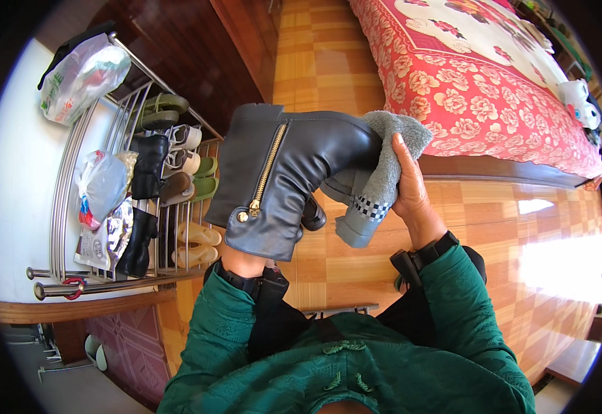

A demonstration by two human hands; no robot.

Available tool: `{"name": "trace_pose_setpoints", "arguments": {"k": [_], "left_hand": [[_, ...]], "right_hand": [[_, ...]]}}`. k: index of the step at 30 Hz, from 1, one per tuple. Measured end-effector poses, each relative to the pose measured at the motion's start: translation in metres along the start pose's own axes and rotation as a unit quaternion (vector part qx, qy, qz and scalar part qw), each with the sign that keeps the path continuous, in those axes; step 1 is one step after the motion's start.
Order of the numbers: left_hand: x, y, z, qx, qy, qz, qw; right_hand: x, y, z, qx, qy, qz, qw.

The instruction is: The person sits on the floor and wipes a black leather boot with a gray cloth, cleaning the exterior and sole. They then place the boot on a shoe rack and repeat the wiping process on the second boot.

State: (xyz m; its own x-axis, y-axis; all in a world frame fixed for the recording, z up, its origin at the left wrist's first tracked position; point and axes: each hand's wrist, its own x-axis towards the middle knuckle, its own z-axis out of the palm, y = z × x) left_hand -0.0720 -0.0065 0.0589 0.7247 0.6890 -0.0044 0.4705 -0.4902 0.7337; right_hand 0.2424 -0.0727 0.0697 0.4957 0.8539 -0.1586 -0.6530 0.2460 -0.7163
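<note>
A black leather ankle boot (326, 147) is held up in front of me, its toe pointing right and its gold zipper (270, 168) facing me. My left hand (241, 263) supports it from the shaft end; the fingers are hidden by the leather, and I cannot tell whether they are inside or behind it. My right hand (412, 194) grips a grey terry towel (378, 171) with a black-and-white checked band, wrapped over the toe. Below, partly covered by the raised boot, another dark shoe (313, 213) is on the wooden floor (332, 269).
To the left, a metal shoe rack (68, 196) holds black boots (149, 165), sneakers (183, 150), green slippers (205, 178), tan slippers (197, 243) and plastic bags (101, 183). A bed (451, 103) with a red floral cover stands at upper right. Dark wooden furniture (187, 57) rises behind the rack.
</note>
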Motion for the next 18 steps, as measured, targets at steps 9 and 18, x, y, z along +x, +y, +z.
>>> {"name": "trace_pose_setpoints", "arguments": {"k": [9,18], "left_hand": [[0.004,0.022,0.017,-0.06,-0.008,0.015,0.998],[0.008,0.04,0.032,-0.103,-0.015,0.025,0.994]], "right_hand": [[-0.007,-0.016,0.007,-0.089,0.038,-0.12,0.988],[-0.002,-0.007,0.001,-0.551,-0.034,-0.409,0.727]]}}
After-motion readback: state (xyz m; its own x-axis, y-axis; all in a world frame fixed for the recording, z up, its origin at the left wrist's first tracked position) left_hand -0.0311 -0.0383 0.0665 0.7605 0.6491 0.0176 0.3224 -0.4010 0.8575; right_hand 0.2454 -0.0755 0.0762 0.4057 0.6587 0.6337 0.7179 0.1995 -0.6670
